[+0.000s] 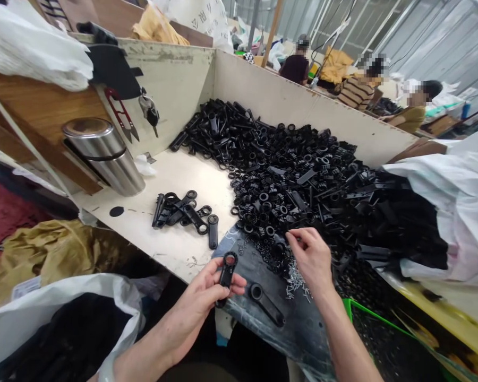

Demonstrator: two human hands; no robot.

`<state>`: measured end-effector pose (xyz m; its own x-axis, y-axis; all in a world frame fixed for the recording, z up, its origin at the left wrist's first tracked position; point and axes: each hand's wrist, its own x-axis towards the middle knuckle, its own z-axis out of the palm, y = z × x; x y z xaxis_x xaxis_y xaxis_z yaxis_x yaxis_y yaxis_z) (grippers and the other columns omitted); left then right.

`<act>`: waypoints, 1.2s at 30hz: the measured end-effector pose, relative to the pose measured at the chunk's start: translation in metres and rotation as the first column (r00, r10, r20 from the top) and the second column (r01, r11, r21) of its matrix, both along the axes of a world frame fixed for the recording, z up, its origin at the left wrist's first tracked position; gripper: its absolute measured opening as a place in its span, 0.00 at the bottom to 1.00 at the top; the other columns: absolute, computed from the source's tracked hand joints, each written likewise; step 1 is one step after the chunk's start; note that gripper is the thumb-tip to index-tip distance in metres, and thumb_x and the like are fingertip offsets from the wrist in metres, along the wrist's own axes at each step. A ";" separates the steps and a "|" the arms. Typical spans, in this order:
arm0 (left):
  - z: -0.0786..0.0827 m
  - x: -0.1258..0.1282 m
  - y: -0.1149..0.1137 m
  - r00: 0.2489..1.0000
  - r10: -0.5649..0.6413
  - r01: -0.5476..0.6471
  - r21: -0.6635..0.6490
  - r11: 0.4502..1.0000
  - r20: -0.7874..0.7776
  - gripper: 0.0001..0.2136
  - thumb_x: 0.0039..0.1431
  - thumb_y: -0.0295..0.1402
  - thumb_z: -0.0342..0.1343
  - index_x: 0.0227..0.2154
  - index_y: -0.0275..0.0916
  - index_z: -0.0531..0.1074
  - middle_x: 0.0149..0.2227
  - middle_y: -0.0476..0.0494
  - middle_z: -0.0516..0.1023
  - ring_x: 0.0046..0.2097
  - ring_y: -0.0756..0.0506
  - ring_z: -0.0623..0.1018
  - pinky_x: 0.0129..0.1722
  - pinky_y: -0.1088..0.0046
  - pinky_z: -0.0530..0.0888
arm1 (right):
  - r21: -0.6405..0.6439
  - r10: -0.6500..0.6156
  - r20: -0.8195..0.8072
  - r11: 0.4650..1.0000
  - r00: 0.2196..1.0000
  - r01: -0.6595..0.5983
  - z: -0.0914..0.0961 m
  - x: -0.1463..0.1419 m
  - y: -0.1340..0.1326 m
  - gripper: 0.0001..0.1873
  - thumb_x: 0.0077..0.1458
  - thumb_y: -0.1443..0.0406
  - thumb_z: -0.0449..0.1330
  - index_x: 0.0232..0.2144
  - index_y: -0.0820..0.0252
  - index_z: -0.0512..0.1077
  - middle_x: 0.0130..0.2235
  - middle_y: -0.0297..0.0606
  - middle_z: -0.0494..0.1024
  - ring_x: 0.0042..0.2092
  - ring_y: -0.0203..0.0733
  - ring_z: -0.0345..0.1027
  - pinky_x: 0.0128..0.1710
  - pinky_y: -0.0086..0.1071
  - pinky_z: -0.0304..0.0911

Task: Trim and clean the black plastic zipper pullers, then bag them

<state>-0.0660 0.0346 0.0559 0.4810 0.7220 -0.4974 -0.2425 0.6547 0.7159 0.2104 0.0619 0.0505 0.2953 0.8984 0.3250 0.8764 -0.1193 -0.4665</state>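
My left hand is closed around a black plastic arm with a ring end, the ring pointing up. Over the near edge of the parts heap, my right hand has its thumb and fingers pinched together; whatever may be between the fingertips is too small to make out. Below and between the hands, another black ring-ended arm lies on the dark mat. Small silvery screws are spread beside my right hand, with tiny black pieces near them.
A big heap of black plastic parts fills the walled bench. Several ring-ended arms lie at left, near a steel flask. Red snips and keys hang on the wall. White sacks flank the bench; three people sit beyond.
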 end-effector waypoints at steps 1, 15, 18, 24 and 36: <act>0.001 0.002 0.001 1.000 0.022 -0.022 0.006 1.000 0.008 0.25 0.57 0.29 0.57 0.59 0.40 0.66 0.47 0.41 0.83 0.51 0.41 0.79 0.59 0.62 0.65 | 0.053 0.011 -0.021 0.999 1.000 -0.010 0.003 0.000 -0.006 0.17 0.63 0.53 0.57 0.35 0.57 0.80 0.43 0.41 0.80 0.33 0.38 0.72 0.35 0.33 0.66; 0.007 0.024 -0.011 0.983 0.097 -0.095 -0.015 0.995 0.159 0.17 0.61 0.33 0.52 0.53 0.43 0.71 0.53 0.41 0.77 0.57 0.39 0.72 0.49 0.65 0.71 | -0.194 -0.163 -0.934 0.978 0.318 -0.071 -0.005 -0.130 -0.096 0.23 0.49 0.47 0.71 0.32 0.61 0.82 0.26 0.37 0.80 0.26 0.37 0.72 0.28 0.27 0.71; 0.007 0.024 -0.015 0.993 0.087 -0.089 0.017 0.996 0.085 0.14 0.64 0.37 0.54 0.51 0.43 0.71 0.51 0.42 0.77 0.51 0.42 0.74 0.47 0.68 0.71 | -0.189 -0.167 -0.955 0.980 0.246 -0.069 -0.006 -0.133 -0.093 0.24 0.47 0.46 0.72 0.32 0.62 0.83 0.26 0.38 0.80 0.25 0.36 0.71 0.27 0.27 0.71; 0.002 0.028 -0.018 0.996 0.084 -0.084 0.068 0.994 0.002 0.12 0.66 0.41 0.59 0.48 0.43 0.71 0.48 0.44 0.78 0.45 0.46 0.75 0.43 0.72 0.71 | -0.169 -0.155 -0.969 0.984 0.193 -0.056 -0.003 -0.138 -0.094 0.22 0.46 0.48 0.73 0.32 0.61 0.83 0.35 0.40 0.82 0.26 0.35 0.71 0.26 0.28 0.73; -0.004 0.030 -0.024 0.992 0.091 -0.080 0.134 0.988 -0.084 0.10 0.68 0.42 0.56 0.45 0.43 0.72 0.44 0.45 0.80 0.45 0.45 0.78 0.44 0.73 0.73 | -0.240 -0.243 -0.956 0.970 0.165 0.041 -0.023 -0.147 -0.102 0.25 0.42 0.45 0.74 0.27 0.62 0.81 0.32 0.41 0.82 0.27 0.37 0.72 0.28 0.28 0.73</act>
